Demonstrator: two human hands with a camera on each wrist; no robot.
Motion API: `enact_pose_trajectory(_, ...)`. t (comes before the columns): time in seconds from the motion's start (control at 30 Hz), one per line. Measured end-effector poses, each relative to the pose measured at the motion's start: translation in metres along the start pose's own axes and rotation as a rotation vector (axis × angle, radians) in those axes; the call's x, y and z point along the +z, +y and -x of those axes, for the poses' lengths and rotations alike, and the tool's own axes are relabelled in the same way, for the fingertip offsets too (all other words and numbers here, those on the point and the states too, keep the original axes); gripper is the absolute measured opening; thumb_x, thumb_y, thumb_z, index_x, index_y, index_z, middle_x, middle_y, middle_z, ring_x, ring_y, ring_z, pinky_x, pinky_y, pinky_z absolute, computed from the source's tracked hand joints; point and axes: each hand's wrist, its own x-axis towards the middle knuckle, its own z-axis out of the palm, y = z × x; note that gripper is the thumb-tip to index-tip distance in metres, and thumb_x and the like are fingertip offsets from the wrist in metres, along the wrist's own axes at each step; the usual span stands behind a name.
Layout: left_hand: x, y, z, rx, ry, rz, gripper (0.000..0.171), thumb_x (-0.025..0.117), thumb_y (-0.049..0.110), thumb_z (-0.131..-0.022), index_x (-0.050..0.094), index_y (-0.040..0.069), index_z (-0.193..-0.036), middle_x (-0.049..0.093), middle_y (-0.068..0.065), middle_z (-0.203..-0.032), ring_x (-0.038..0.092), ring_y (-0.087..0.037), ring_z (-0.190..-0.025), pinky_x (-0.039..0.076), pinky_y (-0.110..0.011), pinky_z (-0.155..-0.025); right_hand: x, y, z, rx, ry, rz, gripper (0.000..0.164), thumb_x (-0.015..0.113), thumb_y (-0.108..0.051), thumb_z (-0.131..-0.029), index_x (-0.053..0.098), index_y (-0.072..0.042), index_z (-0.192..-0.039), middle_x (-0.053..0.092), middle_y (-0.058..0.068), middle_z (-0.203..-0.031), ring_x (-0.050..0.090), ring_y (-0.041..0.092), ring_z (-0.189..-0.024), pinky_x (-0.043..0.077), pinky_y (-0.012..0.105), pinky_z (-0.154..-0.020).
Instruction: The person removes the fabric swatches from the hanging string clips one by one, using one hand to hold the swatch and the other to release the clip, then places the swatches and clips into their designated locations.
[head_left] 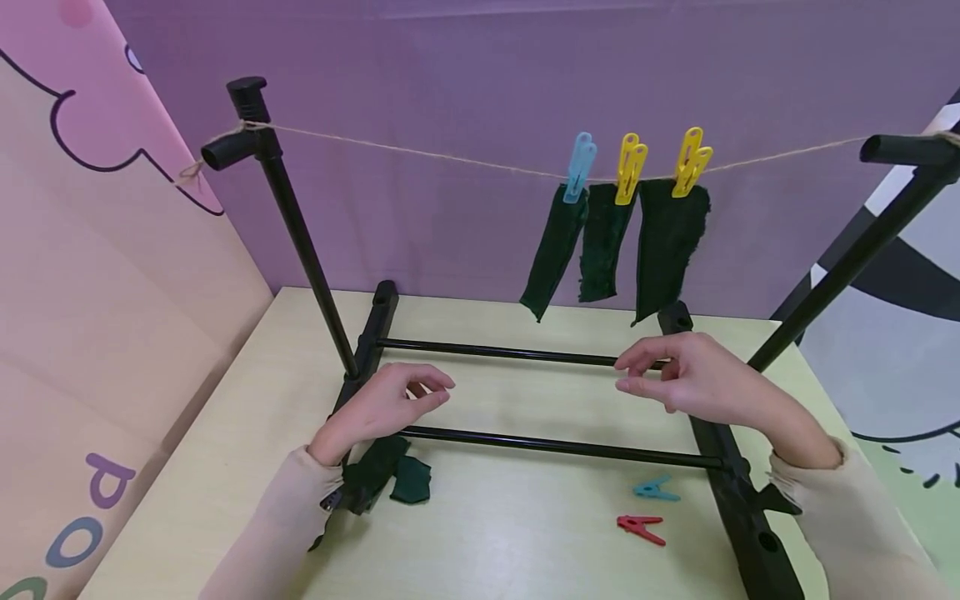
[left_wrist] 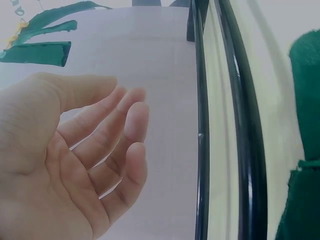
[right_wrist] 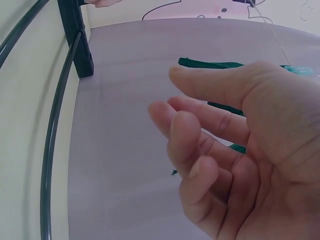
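Observation:
Both hands are raised over the black rack and hold nothing. My left hand (head_left: 393, 396), fingers loosely bent, hovers by the rack's left side, above dark green cloth pieces (head_left: 412, 481) lying on the table. In the left wrist view its palm and relaxed fingers (left_wrist: 135, 120) show with a gap to the thumb. My right hand (head_left: 686, 379) floats near the right side, below three hanging dark green cloths (head_left: 667, 250). A blue clothespin (head_left: 580, 167) and two yellow clothespins (head_left: 628, 169) clip these to a string (head_left: 420, 152).
A blue clothespin (head_left: 656, 489) and a red clothespin (head_left: 641, 529) lie on the table (head_left: 525, 533) at front right. The rack's left post (head_left: 307, 242), right post (head_left: 840, 267) and low crossbars (head_left: 555, 447) frame the space. A purple backdrop (head_left: 450, 233) stands behind.

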Motion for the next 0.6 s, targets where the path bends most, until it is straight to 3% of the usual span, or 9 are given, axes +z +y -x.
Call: enact_pose_trajectory(0.6, 0.004, 0.019, -0.011, 0.024, 0.028, 0.042, 0.020, 0.069, 0.024, -0.104, 0.079, 0.020, -0.121, 0.079, 0.002, -0.114, 0.068, -0.012, -0.091, 0.056, -0.031, -0.077, -0.012, -0.026, -0.012, -0.046, 0.098, 0.072, 0.022, 0.077, -0.028, -0.099, 0.079, -0.014, -0.116, 0.076, 0.004, -0.104, 0.062, 0.013, -0.056, 0.049, 0.029, -0.051)
